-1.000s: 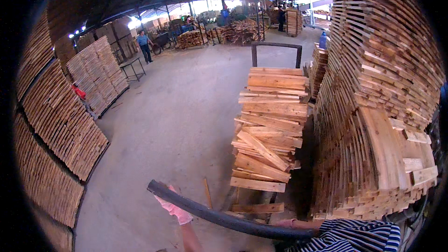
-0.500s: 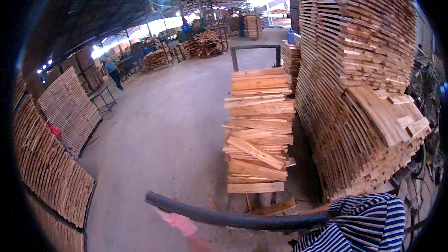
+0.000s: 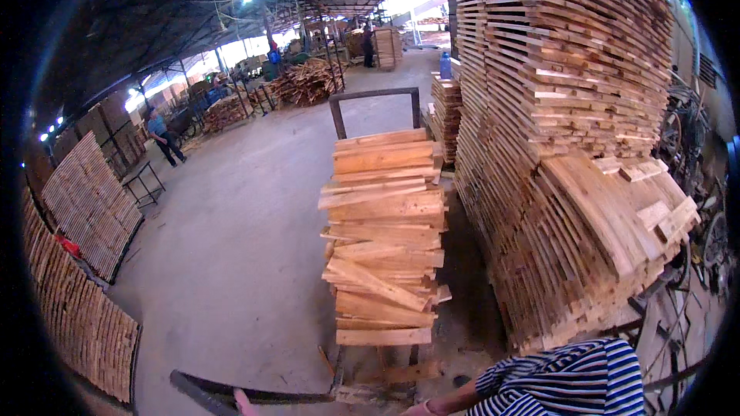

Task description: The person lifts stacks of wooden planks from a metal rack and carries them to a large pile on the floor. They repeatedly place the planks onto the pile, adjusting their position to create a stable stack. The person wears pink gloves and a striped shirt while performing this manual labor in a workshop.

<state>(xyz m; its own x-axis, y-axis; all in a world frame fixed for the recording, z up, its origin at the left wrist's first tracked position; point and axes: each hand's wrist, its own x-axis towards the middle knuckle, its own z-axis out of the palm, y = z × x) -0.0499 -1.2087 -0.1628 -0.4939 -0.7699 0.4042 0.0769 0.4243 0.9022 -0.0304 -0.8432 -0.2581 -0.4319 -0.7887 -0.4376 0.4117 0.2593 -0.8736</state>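
A dark cart handle bar [image 3: 281,398] crosses the lower edge, its left end bent. My left hand [image 3: 244,403], pinkish and mostly cut off by the lower edge, lies over the bar with a finger or thumb across it. My right forearm comes out of a striped sleeve [image 3: 555,381]. At the lower edge my right hand [image 3: 420,409] shows only in a small part, its fingers hidden. Ahead of my hands stands a cart load of rough wooden boards [image 3: 389,212], stacked crosswise with a few askew on top. A dark upright frame [image 3: 375,94] rises at the load's far end.
Close on the right towers a tall stack of boards [image 3: 501,131], with a lower stepped part [image 3: 609,208] in front. Leaning wood stacks [image 3: 89,204] line the left. A person [image 3: 162,137] stands near a small metal table [image 3: 142,183]. Concrete floor [image 3: 231,246] lies between.
The cart load and surroundings have shifted left in view. The bar has dropped toward the lower edge and tilted differently, and both my hands sit lower, the left largely out of the picture.
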